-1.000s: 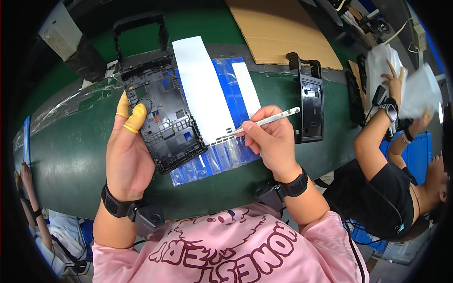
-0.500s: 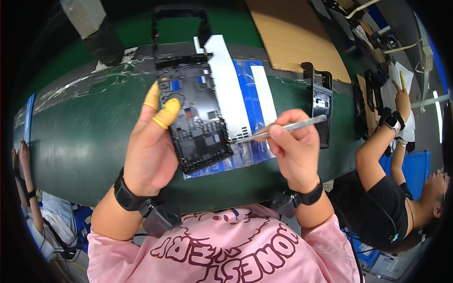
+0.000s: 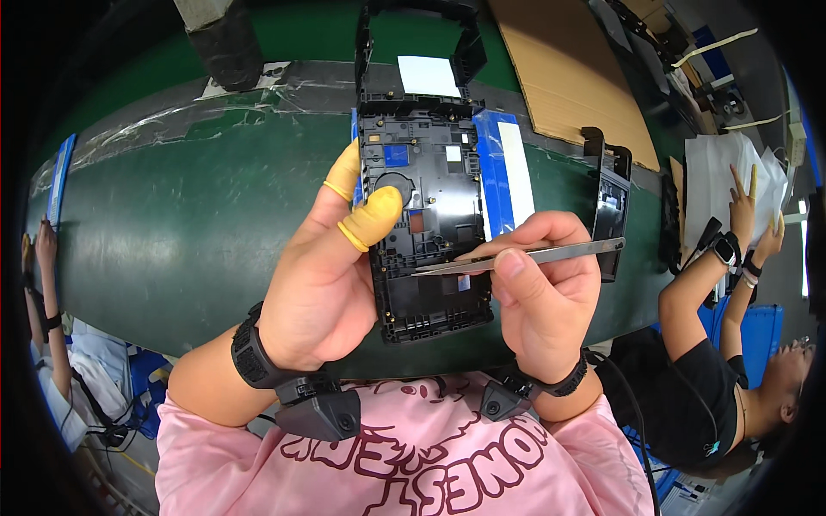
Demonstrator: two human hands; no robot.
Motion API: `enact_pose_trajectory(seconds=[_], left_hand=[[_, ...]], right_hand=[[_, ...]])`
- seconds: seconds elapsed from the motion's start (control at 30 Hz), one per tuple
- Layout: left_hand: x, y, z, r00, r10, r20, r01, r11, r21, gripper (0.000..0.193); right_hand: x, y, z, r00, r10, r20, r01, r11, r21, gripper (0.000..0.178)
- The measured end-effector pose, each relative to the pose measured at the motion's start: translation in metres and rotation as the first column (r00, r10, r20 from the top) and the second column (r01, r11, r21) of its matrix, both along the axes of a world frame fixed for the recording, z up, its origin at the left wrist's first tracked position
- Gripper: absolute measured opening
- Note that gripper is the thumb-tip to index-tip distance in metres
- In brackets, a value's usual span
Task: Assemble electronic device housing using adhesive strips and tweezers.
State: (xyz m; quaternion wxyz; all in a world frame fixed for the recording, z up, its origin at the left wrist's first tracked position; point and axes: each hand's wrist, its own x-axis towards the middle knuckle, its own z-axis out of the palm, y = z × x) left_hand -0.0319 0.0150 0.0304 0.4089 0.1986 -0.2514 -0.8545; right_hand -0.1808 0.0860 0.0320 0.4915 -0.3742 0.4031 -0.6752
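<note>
My left hand (image 3: 323, 267) grips a black plastic device housing (image 3: 434, 305) by its left edge. Yellow finger cots cover its thumb and a finger, the thumb lying on the inner face. The housing has an open frame at its far end, with ribs, cut-outs and small brass-coloured posts inside. My right hand (image 3: 551, 292) pinches metal tweezers (image 3: 559, 252). Their tips lie over the lower middle of the housing's inside; whether they hold anything is too small to tell. Beneath the housing are a blue sheet (image 3: 499, 172) and a white strip (image 3: 516, 176), partly hidden.
Another black housing (image 3: 611, 202) rests on the green table (image 3: 215, 206) to the right, near a cardboard sheet (image 3: 572, 77). A dark post (image 3: 225, 56) stands at the far left. A co-worker's hands (image 3: 744, 211) hold white sheets at right; another person's arms (image 3: 47, 275) reach in at left.
The housing in my left hand has moved right and turned more upright. My right hand has brought the tweezers' tips from the white sheet with small black pieces to over the housing.
</note>
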Motion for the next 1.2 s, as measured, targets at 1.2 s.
enact_pose_trajectory(seconds=[1.2], left_hand=[[0.01,-0.007,0.006,0.957,0.225,0.184,-0.17,0.947,-0.274,0.08]], right_hand=[[-0.029,-0.009,0.0,0.975,-0.172,0.142,0.165,0.984,0.06,0.016]])
